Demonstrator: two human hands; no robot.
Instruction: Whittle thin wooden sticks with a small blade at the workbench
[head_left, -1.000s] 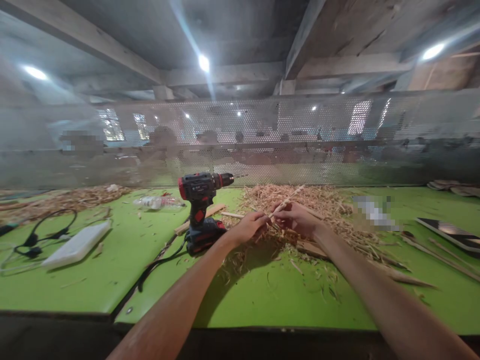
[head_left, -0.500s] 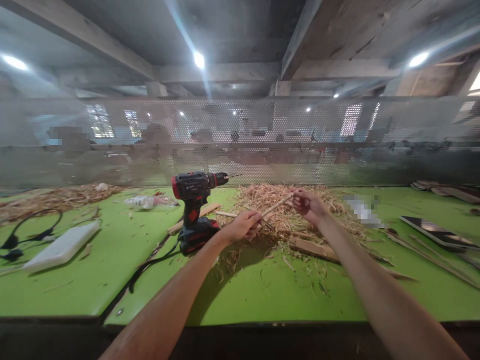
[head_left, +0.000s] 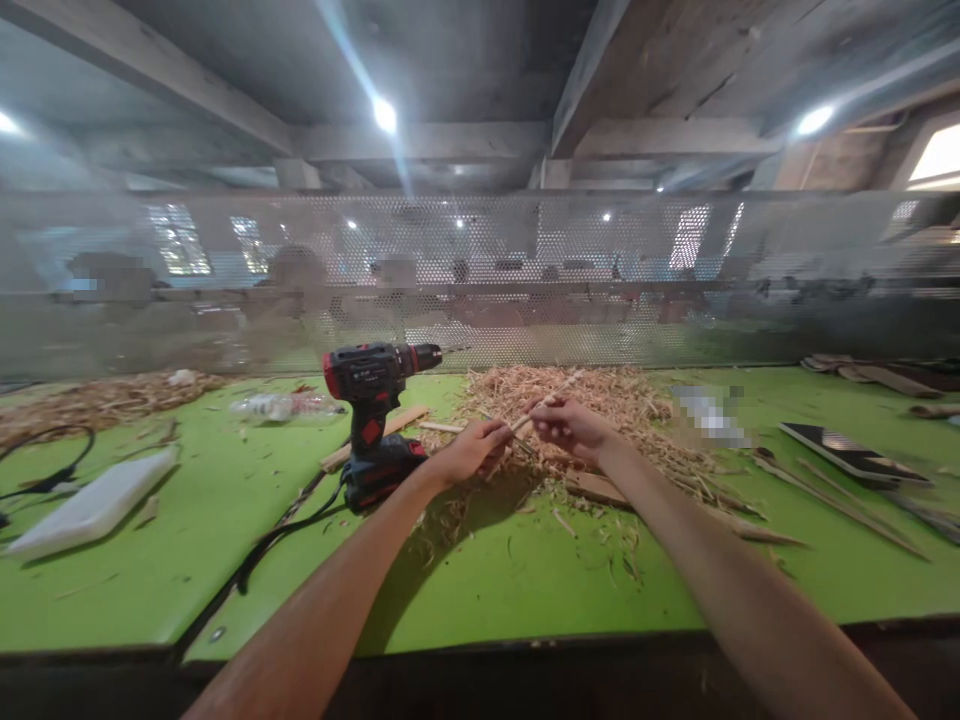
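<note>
My left hand [head_left: 474, 450] is closed around the near end of a thin, pale wooden stick [head_left: 523, 421]. My right hand [head_left: 571, 428] pinches the same stick farther along, close to my left hand, and the far end slants up past the fingers. A slim dark piece, perhaps a blade, shows by the left fingertips; its kind is unclear. Beneath and behind both hands spreads a heap of wood shavings [head_left: 501, 388]. To the left of my left hand a black and red cordless drill [head_left: 367, 390] stands upright on its battery, its bit pointing right.
A flat wooden piece [head_left: 594, 487] lies below my right hand. On the green table [head_left: 465, 610] are a white block [head_left: 97, 500], a clear plastic bottle [head_left: 285, 406], a phone [head_left: 851, 452] and long thin sticks [head_left: 840, 500]. A perforated screen [head_left: 480, 300] runs along the back.
My right hand has slid down the stick toward my left hand, so the two are closer and the far end now sticks out beyond the right fingers. The whole view has shifted slightly.
</note>
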